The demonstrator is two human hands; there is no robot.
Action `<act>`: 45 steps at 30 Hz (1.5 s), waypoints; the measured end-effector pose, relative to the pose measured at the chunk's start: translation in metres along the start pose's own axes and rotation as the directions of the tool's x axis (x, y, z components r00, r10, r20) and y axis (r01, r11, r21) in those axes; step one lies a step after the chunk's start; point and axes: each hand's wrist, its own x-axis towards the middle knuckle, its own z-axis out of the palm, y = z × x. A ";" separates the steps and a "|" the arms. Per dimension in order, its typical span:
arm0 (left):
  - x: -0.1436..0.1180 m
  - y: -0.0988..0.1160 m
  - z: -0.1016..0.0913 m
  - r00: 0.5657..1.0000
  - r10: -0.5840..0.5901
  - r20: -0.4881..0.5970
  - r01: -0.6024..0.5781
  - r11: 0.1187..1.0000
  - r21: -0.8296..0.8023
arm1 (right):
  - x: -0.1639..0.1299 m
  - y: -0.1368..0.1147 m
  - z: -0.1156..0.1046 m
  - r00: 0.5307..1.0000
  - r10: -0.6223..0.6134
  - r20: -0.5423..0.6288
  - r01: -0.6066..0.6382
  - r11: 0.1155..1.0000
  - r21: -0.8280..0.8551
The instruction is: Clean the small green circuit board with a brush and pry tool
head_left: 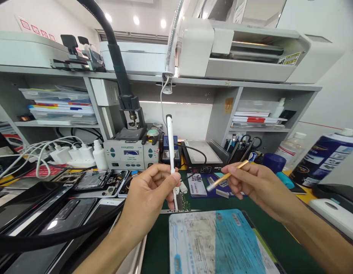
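Note:
My left hand holds a slim white pen-shaped tool upright, fingers pinched around its lower half. Its tip reaches down toward a small green circuit board on the green mat. My right hand grips a gold-handled tool that slants down to the left, its pale tip pointing toward the white tool. The two hands hover a little apart above the mat.
A blue-and-white pad lies on the green mat in front. Opened phones and dark screens crowd the left. A soldering station, a hot plate, a spray can and shelves with machines stand behind.

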 end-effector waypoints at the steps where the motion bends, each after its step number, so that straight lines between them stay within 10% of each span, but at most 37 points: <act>1: 0.000 -0.001 0.000 1.000 0.003 -0.003 -0.003 1.000 -0.005 | -0.002 0.003 0.004 0.999 -0.027 -0.026 0.026 0.999 -0.026; 11: -0.003 -0.004 0.003 1.000 -0.004 -0.026 0.003 1.000 -0.020 | -0.034 0.022 0.033 0.906 -0.401 0.138 0.398 0.692 -0.602; 17: -0.003 -0.004 0.004 1.000 -0.015 -0.020 0.015 1.000 -0.005 | -0.035 0.026 0.041 0.888 -0.319 0.331 0.458 0.560 -0.691; 25: -0.008 -0.011 0.012 0.998 -0.059 0.017 0.058 0.997 0.054 | -0.052 0.029 0.052 0.870 -0.489 -0.058 0.430 0.813 -0.392; 31: -0.013 -0.013 0.015 0.995 -0.088 0.056 0.084 0.994 0.070 | -0.061 0.019 0.061 0.789 -0.614 0.023 0.559 0.701 -0.443; 45: -0.018 -0.021 0.020 0.988 -0.098 0.123 0.092 0.994 0.053 | -0.060 0.026 0.060 0.815 -0.574 0.071 0.536 0.704 -0.467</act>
